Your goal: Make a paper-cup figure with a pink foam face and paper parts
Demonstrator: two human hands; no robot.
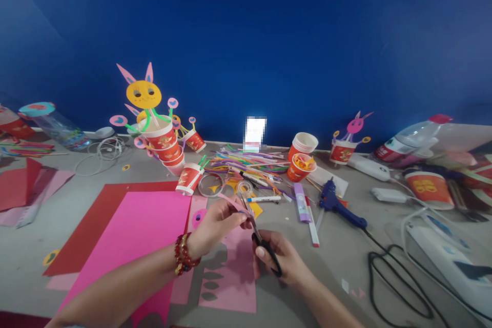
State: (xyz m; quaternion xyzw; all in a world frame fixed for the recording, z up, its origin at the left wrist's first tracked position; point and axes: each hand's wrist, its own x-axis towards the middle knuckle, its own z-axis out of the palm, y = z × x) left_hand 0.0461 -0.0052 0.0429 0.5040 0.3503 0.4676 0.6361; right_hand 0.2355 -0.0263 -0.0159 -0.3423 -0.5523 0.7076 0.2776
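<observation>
My left hand (221, 223) pinches a narrow strip of pink paper (230, 200), whose end sticks out beyond the fingers. In my right hand (279, 253) is a pair of black-handled scissors (271, 255), with fingers through the loops. The blades point up and away, close against the paper beside my left fingertips; whether they are cutting is too small to tell. Below both hands lies a pale pink sheet (230, 292) with leaf-shaped holes cut in it. A bright pink sheet (134, 236) lies under my left forearm, over a red sheet (90, 228).
Paper-cup figures (144, 95) stand at the back left, another (343, 151) at the back right. Coloured pipe cleaners (249, 161) are heaped in the middle. A blue glue gun (340, 205) trails a black cord on the right, near a purple glue stick (302, 203) and a white power strip (442, 256).
</observation>
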